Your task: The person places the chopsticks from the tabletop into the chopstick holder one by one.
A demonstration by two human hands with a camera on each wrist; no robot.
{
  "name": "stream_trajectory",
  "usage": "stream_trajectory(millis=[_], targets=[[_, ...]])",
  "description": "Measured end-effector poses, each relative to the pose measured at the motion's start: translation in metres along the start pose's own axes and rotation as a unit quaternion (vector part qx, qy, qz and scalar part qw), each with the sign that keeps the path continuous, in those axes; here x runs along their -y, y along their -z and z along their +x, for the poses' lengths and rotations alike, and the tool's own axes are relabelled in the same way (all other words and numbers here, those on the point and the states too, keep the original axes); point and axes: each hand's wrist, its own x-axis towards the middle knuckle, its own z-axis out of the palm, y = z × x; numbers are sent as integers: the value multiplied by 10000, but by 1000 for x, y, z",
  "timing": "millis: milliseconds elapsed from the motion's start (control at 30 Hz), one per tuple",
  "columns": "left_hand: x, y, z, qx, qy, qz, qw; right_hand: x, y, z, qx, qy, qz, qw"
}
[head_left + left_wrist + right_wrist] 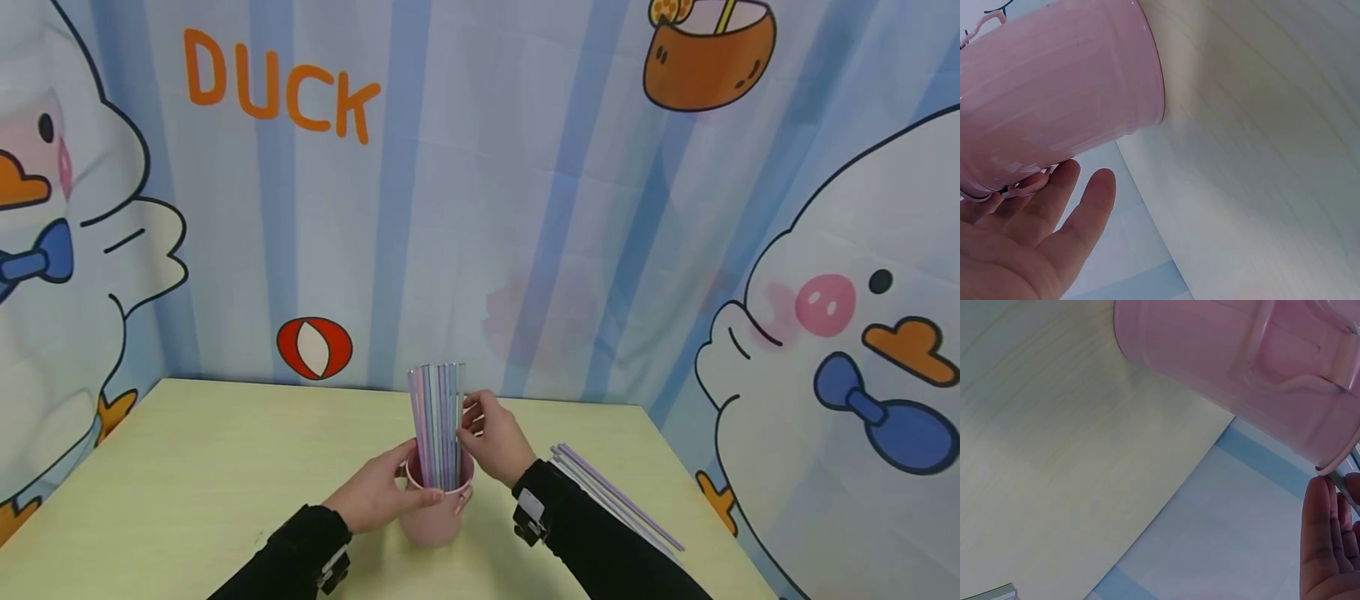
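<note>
A pink bucket (431, 527) with small side handles stands upright on the table, holding a bunch of pastel straws (435, 425) in pink, purple and blue. My left hand (381, 492) holds the bucket by its upper left side, thumb across the front near the rim. In the left wrist view, fingers (1066, 181) touch the bucket by a handle. At the right edge of the bunch, my right hand (497, 435) pinches a pale greenish straw (1342, 486), its lower end at the bucket's rim.
More purple and whitish straws (618, 496) lie on the table to the right, partly hidden by the right sleeve. The pale wooden table (225, 467) ends at a striped curtain (465, 208) printed with ducks.
</note>
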Motion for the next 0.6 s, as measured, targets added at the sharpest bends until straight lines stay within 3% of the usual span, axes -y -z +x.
stream_trajectory(millis=[333,600], targets=[[3,0,1,30,-74,-51,10000,2,1,-3,141,-179,-53,9997],[2,1,1,14,-45,-11,10000,-13,15,-8,127,200,-328,9992]])
